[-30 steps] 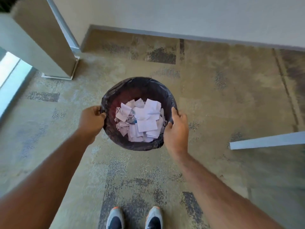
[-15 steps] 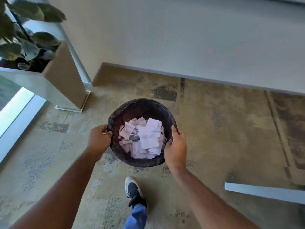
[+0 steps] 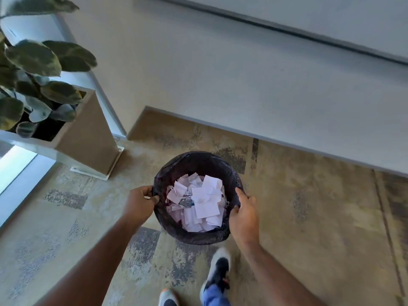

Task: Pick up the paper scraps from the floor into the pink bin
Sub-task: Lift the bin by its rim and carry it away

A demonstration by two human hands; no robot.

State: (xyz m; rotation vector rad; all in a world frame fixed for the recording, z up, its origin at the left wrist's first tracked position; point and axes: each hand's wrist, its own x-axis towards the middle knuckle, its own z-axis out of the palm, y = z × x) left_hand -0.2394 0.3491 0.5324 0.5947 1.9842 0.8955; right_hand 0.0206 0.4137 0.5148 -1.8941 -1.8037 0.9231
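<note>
Two hands point(image 3: 139, 204), one bin point(image 3: 194, 161), perhaps twenty scraps point(image 3: 205, 204)

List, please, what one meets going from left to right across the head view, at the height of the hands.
Left hand gripping the rim → paper scraps inside the bin → right hand on the opposite rim → bare carpet.

This looks like an office or commercial lobby. Patterned carpet tiles point(image 3: 309, 206) meet a plain wall with a grey baseboard point(image 3: 242, 133), and a tall square planter point(image 3: 88, 138) holding a broad-leaved plant point(image 3: 33, 69) stands beside floor-level glazing point(image 3: 13, 168).
</note>
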